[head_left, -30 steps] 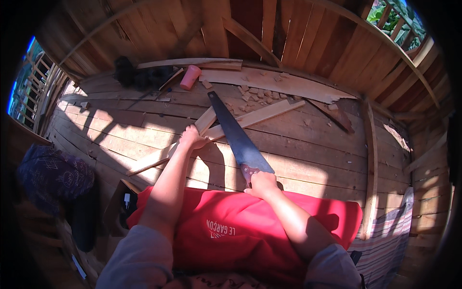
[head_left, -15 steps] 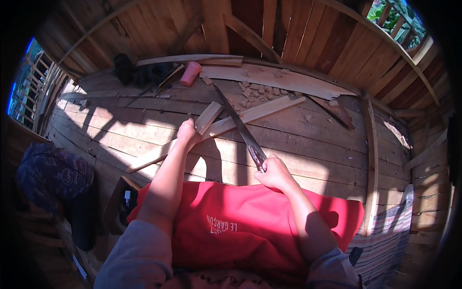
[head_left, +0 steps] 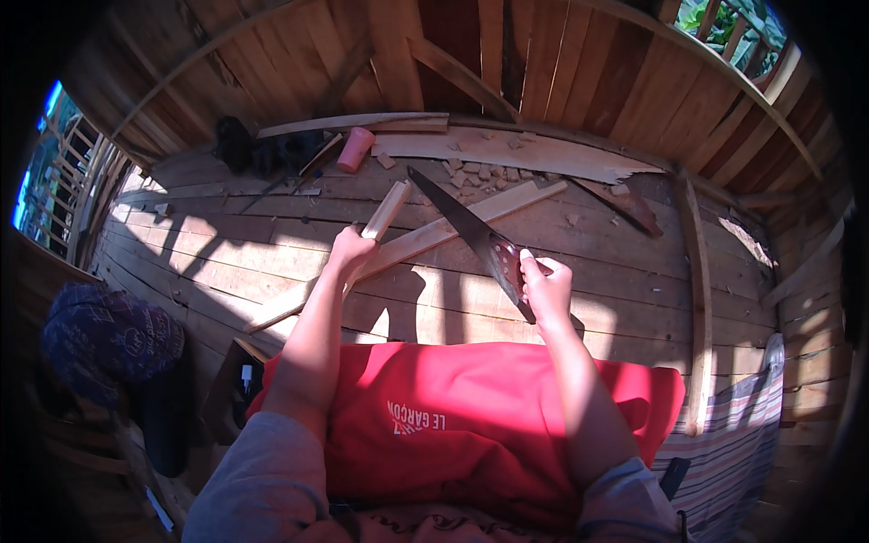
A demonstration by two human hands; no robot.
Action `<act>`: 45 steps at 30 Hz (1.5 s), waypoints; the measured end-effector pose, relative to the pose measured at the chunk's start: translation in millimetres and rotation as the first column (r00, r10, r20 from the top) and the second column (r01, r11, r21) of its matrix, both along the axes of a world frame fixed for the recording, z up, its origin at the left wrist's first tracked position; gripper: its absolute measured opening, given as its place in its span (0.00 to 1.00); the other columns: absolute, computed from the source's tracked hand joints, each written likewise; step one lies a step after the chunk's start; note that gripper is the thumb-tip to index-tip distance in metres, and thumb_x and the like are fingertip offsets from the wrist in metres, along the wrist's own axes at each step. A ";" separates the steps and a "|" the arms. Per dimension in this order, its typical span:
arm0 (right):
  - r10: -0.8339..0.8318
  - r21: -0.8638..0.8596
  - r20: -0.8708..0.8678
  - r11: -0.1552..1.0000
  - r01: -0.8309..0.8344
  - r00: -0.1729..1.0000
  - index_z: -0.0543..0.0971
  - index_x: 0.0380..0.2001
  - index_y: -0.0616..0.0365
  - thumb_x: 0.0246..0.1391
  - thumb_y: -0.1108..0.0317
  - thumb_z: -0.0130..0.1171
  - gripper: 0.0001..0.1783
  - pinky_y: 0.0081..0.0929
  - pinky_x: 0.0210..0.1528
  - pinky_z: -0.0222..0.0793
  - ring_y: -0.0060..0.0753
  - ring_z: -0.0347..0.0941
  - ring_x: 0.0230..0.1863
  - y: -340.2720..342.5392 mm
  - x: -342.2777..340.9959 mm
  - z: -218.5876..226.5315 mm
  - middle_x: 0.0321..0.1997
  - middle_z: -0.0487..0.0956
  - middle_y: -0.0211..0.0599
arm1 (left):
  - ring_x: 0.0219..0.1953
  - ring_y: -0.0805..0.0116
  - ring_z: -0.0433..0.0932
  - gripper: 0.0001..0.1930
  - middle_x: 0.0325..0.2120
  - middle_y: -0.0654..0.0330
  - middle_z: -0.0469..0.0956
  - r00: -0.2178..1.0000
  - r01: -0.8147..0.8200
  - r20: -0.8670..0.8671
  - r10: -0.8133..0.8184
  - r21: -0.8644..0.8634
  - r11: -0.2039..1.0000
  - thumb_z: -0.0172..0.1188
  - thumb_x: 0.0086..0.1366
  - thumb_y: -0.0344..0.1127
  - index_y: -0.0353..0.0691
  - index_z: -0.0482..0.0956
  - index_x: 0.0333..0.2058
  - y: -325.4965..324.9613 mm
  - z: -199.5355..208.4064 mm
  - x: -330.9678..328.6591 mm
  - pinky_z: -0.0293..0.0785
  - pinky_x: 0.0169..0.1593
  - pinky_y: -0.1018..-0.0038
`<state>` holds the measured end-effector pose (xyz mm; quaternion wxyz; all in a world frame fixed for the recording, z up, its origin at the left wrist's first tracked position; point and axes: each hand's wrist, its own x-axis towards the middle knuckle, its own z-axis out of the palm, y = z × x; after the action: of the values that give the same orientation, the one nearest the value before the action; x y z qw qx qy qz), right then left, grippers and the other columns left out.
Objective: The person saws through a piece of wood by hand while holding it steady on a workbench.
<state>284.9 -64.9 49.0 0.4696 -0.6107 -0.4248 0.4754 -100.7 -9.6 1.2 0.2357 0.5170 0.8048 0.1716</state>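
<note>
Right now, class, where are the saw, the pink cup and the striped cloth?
Saw point(head_left: 463, 223), head view: middle of the blade.
Pink cup point(head_left: 356, 150), head view: its side.
Striped cloth point(head_left: 729, 437), head view: its middle.

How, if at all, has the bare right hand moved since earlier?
Yes: the right hand moved rightward and forward, nearer the long pale wooden beam at right and brown plank wall.

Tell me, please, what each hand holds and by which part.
Right hand: handsaw, by its handle; left hand: wooden strip, short of its far end.
</note>
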 end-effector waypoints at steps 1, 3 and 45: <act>0.003 -0.009 -0.049 1.000 -0.003 0.999 0.85 0.28 0.65 0.62 0.56 0.67 0.20 0.25 0.32 0.67 0.20 0.75 0.26 -0.7 -2.2 4.9 0.24 0.82 0.30 | 0.52 0.46 0.83 0.33 0.46 0.38 0.83 1.000 0.003 0.021 -0.004 0.015 1.000 0.66 0.45 0.40 0.34 0.80 0.53 -0.8 -4.9 -9.6 0.78 0.59 0.60; -0.017 -0.040 -0.131 0.999 0.012 0.991 0.84 0.26 0.65 0.62 0.57 0.67 0.20 0.24 0.31 0.66 0.19 0.74 0.26 -0.8 2.9 9.3 0.23 0.81 0.29 | 0.53 0.45 0.82 0.33 0.46 0.39 0.83 0.991 0.091 -0.105 -0.086 0.047 0.995 0.69 0.44 0.39 0.34 0.79 0.52 -0.7 -9.2 -7.4 0.78 0.58 0.59; -0.056 0.367 0.097 0.930 0.016 0.994 0.77 0.19 0.60 0.61 0.62 0.71 0.21 0.24 0.22 0.55 0.12 0.60 0.19 -2.9 -4.5 27.7 0.15 0.67 0.20 | 0.46 0.41 0.81 0.28 0.39 0.45 0.81 0.903 0.425 -0.114 -0.414 0.370 0.826 0.70 0.46 0.28 0.40 0.74 0.49 -32.3 51.5 96.0 0.77 0.46 0.57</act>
<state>280.4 -67.9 76.8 0.5606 -0.5446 -0.5188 0.3464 -4.8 -42.0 52.7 0.1494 0.7196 0.6250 0.2632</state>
